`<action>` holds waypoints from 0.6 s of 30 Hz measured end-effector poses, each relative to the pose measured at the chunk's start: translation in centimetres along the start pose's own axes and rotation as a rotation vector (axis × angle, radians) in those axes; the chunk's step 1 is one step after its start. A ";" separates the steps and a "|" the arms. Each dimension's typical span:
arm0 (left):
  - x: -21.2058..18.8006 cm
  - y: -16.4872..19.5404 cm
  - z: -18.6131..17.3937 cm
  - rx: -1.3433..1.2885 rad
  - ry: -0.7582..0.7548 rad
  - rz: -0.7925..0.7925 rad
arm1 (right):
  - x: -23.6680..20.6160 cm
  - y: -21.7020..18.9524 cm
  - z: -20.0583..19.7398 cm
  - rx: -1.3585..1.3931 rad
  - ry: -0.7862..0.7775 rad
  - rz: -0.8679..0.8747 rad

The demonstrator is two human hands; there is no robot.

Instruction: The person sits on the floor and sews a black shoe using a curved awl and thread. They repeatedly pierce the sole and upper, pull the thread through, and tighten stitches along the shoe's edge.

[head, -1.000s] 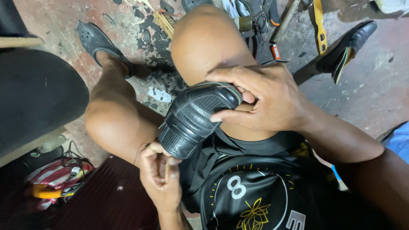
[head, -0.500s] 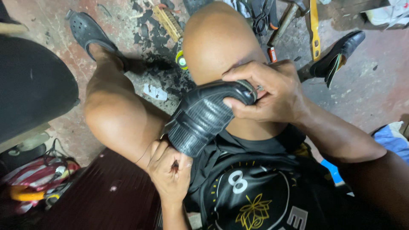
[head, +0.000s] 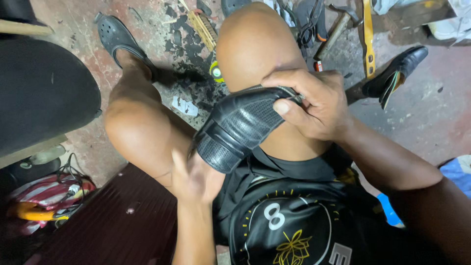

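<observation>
A black leather shoe (head: 240,127) lies sole-up across my right thigh, heel toward my lap. My right hand (head: 314,103) grips its toe end, thumb pressed on the sole. My left hand (head: 194,179) is blurred, its fingers spread, just under the heel and touching or almost touching it. I cannot see anything held in the left hand.
A second black shoe (head: 397,71) lies on the concrete floor at the upper right. A hammer (head: 338,24), a yellow tool (head: 367,34) and a brush (head: 201,27) lie beyond my knees. My foot wears a dark clog (head: 115,34). A dark stool (head: 44,88) stands left, a maroon board (head: 117,221) below.
The shoe has shifted right and up along my thigh with my right hand. My left hand, pinched together by the heel before, has opened and moves fast, blurred.
</observation>
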State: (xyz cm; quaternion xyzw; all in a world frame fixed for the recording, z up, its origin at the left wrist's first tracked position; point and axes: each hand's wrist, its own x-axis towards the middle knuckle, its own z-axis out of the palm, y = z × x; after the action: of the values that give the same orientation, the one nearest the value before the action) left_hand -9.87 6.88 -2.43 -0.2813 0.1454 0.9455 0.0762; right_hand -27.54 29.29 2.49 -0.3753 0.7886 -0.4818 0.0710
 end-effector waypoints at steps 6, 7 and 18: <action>5.5 -1.2 -2.1 -0.054 -0.376 0.028 | -0.7 0.8 -0.5 -0.021 0.000 -0.056; 5.6 -1.3 -2.3 -0.025 -0.363 0.052 | -0.9 0.9 -0.6 -0.023 0.006 -0.061; 5.1 -1.6 -4.1 0.094 -0.341 0.167 | -1.8 1.7 -0.8 -0.042 0.015 -0.112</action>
State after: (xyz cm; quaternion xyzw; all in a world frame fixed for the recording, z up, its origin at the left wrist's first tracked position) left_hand -11.69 7.44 -8.94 -0.1000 0.1973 0.9746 0.0343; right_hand -27.52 31.47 1.01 -0.4165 0.7770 -0.4711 0.0301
